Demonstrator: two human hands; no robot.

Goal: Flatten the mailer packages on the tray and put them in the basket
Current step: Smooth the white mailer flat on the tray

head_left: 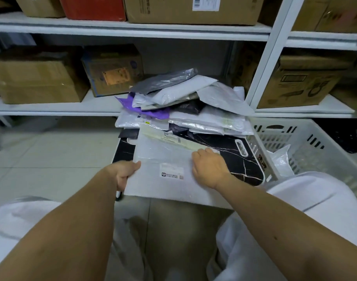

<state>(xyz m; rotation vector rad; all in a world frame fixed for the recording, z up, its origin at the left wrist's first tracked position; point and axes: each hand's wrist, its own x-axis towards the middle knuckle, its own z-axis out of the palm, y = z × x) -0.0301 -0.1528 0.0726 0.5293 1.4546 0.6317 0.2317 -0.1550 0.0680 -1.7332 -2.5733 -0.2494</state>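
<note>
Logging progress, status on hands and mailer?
Left hand grips white mailer edge; right hand presses it flat on tray. Basket at right, path unobstructed.

Mailer pile (183, 106) crowding tray's (244, 159) far end.

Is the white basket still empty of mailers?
No, a crumpled white mailer already lies inside the white basket at the right of the tray.

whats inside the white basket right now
One crumpled white mailer lies against the near wall of the white basket. The basket's near part is hidden behind the person's knee.
</note>
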